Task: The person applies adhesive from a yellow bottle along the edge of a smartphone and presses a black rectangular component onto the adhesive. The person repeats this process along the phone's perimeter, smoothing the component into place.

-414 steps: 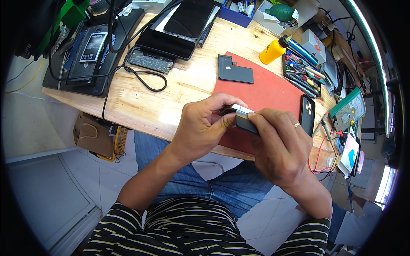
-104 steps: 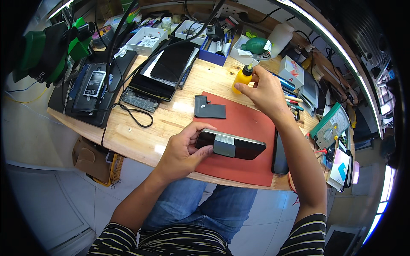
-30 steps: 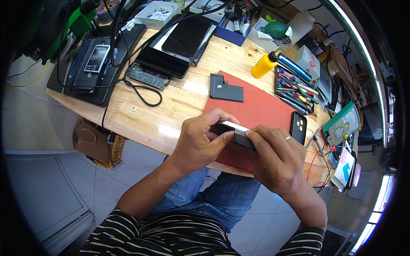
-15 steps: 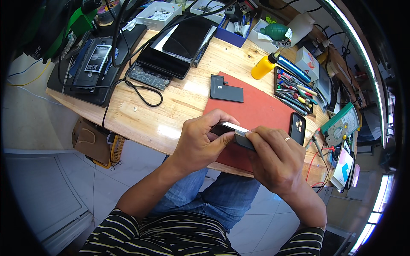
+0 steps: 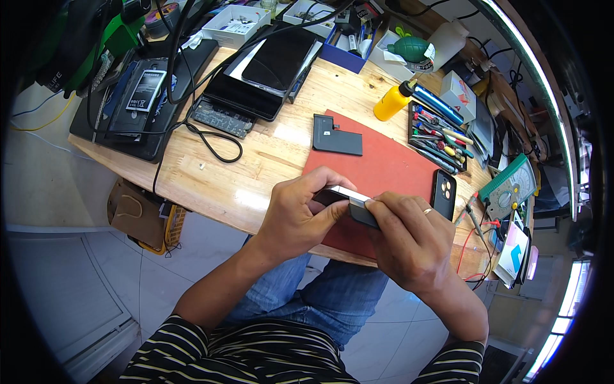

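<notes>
Head view, sole entry, as I read it from my remote seat.

Item: one phone (image 5: 348,194), dark with a pale edge, tilted, at the centre of the frame, above the red mat (image 5: 396,166). A dark flat piece (image 5: 363,216) lies against its near side.

Item: left hand (image 5: 293,211), centre of frame, grasping the phone's left end, thumb on the near side, fingers on the far side.

Item: right hand (image 5: 412,240), right of centre, fingers bent and pinching at the phone's right part and the flat piece; I cannot tell which of the two bears the grip.

Item: notched dark plate (image 5: 338,141), flat on the mat's upper left.

Item: black phone case (image 5: 441,208), at the mat's right edge.

Item: yellow bottle (image 5: 391,102), upright, upper right, near assorted hand tools (image 5: 444,137).

Item: green multimeter (image 5: 510,187), right of frame.

Item: dark phone (image 5: 275,61), topping a stack, upper centre-left; a circuit board (image 5: 224,116) sits just beside it.

Item: silver-labelled battery (image 5: 146,91), upper left.

Item: wooden table (image 5: 275,160), beneath these.
</notes>
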Demonstrator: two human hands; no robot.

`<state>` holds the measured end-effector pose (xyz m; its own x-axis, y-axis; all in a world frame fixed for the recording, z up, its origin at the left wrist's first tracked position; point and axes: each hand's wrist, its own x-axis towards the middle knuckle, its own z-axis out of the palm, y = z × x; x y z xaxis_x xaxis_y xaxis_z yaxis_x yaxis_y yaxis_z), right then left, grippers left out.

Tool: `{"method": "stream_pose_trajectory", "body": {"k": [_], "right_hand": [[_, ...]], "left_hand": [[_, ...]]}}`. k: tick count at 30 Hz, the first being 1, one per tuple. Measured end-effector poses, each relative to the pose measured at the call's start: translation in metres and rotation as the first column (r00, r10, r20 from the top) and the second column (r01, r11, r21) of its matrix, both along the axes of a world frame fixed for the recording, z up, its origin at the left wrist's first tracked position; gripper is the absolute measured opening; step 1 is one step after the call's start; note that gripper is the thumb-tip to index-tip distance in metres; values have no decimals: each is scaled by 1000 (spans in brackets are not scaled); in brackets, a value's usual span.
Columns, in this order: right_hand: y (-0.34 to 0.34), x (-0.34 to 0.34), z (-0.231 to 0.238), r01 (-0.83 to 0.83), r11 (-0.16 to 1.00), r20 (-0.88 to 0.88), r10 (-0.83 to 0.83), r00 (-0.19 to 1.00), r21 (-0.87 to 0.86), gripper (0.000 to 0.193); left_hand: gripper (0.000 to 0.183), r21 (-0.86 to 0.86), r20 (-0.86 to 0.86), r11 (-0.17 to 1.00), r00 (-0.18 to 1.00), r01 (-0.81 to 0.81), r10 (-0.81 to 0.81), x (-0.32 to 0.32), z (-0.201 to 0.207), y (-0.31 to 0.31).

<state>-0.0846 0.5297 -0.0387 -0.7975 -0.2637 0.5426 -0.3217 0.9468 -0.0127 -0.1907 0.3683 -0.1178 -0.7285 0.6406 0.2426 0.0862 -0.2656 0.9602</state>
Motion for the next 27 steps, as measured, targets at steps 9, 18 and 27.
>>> {"method": "stream_pose_trajectory", "body": {"k": [9,18,27], "right_hand": [[0,0,0,-2,1000,-2,2,1000,-8,34],[0,2,1,4,1000,30,-3,1000,-22,36],[0,2,4,3,999,42,-2,999,-43,40]], "left_hand": [[18,-9,-7,1000,1000,1,-1,0,0,0],[18,-36,4,999,1000,6,-5,0,3,-2],[19,-54,-11,998,1000,8,-9,0,5,-3]]}}
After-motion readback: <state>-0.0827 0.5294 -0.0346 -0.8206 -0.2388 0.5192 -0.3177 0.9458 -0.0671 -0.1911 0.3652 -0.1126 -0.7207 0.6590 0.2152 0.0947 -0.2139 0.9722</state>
